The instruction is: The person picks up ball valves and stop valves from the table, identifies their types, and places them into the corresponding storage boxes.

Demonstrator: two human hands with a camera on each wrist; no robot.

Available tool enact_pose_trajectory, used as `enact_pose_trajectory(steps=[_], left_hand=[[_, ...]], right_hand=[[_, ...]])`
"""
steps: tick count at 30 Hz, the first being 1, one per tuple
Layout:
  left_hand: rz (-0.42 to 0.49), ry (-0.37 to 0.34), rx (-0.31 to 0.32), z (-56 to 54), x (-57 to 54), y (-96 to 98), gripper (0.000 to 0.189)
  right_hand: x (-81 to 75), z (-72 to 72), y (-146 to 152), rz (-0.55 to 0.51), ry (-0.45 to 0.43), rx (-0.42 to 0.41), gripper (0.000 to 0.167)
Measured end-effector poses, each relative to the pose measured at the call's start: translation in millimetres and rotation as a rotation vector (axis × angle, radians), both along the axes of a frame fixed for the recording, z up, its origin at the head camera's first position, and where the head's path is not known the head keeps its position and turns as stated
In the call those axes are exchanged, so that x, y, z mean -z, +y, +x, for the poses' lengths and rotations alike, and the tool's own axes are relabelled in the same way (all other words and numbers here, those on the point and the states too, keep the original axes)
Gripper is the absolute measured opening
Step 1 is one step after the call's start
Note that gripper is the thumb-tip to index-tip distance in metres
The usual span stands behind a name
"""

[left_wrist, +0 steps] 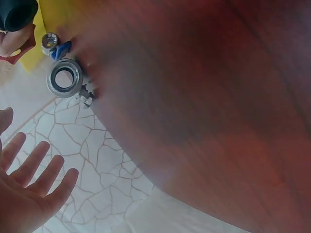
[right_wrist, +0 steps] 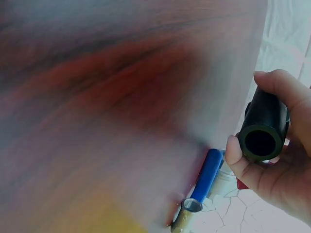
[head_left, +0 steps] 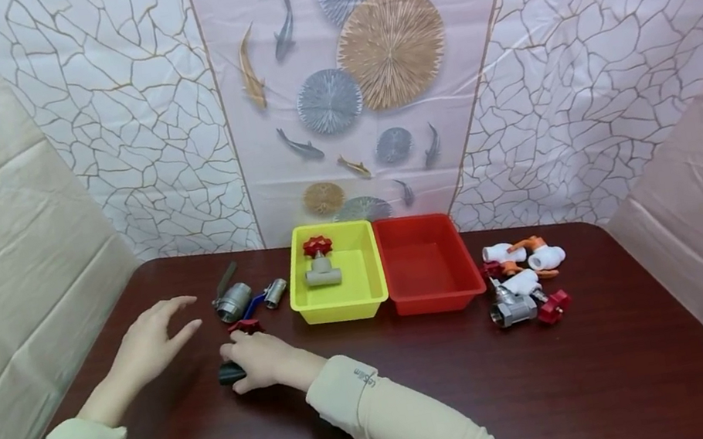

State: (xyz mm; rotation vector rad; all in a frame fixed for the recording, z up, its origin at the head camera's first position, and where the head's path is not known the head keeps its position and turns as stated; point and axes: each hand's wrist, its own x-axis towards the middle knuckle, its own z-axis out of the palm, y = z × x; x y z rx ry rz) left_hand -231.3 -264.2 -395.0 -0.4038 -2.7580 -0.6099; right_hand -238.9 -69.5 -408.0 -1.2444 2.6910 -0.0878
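Note:
My right hand (head_left: 266, 356) grips a black pipe valve (right_wrist: 265, 126) whose round open end faces the right wrist camera, thumb on one side and fingers on the other. A red handle (head_left: 246, 326) shows just beyond the fingers in the head view; the palm hides much of the body. To the left, my left hand (head_left: 150, 341) is held over the table with fingers spread and nothing in it. Past the hands lie a large metal ball valve (head_left: 234, 303) and a small metal valve (head_left: 276, 293) with a blue lever (head_left: 254, 305).
A yellow bin (head_left: 362, 280) holds a grey valve with a red handwheel (head_left: 317, 247). Right beside it stands a red bin (head_left: 426, 261). At the table's right lies a group of white valves (head_left: 518, 284) with orange handles, a metal valve (head_left: 514, 311) and a red handwheel (head_left: 554, 307).

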Motion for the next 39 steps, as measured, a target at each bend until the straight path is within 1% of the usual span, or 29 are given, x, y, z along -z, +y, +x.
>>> enact_pose_trajectory(steps=[4, 8, 12, 16, 22, 27, 30, 32, 35, 39], left_hand=[[-0.011, 0.004, 0.012, -8.1, -2.8, 5.8, 0.042], [-0.024, -0.001, 0.015, -15.7, -6.8, 13.2, 0.040], [-0.020, -0.027, 0.029, -21.6, -10.8, 24.2, 0.041], [-0.022, -0.041, 0.044, -24.8, -12.5, 35.7, 0.040], [-0.017, -0.011, 0.057, -32.0, -14.9, 51.6, 0.028], [0.004, 0.008, 0.051, -45.0, -14.9, 64.5, 0.024], [0.025, 0.028, 0.046, -52.9, -16.5, 73.6, 0.022], [0.037, 0.025, 0.041, -57.0, -19.0, 80.8, 0.022], [0.057, -0.011, 0.035, -61.0, -21.2, 91.8, 0.023], [0.100, -0.073, 0.037, -64.5, -19.5, 103.0, 0.025]], right_hand=[[-2.1, -0.7, 10.4, -0.002, -0.004, -0.044, 0.038], [-3.8, -0.2, 20.8, -0.029, 0.007, -0.098, 0.037], [-8.5, 3.7, 31.0, -0.045, 0.061, -0.128, 0.038], [-13.0, 9.5, 41.9, -0.028, 0.123, -0.161, 0.039], [-18.8, 19.1, 65.6, -0.034, 0.203, -0.229, 0.036], [-28.5, 26.5, 88.3, -0.053, 0.230, -0.221, 0.037], [-33.8, 30.4, 101.2, -0.104, 0.235, -0.210, 0.037], [-36.1, 32.4, 109.8, -0.142, 0.239, -0.212, 0.037], [-37.0, 35.2, 122.3, -0.202, 0.232, -0.200, 0.036], [-33.9, 39.8, 137.9, -0.258, 0.241, -0.183, 0.036]])
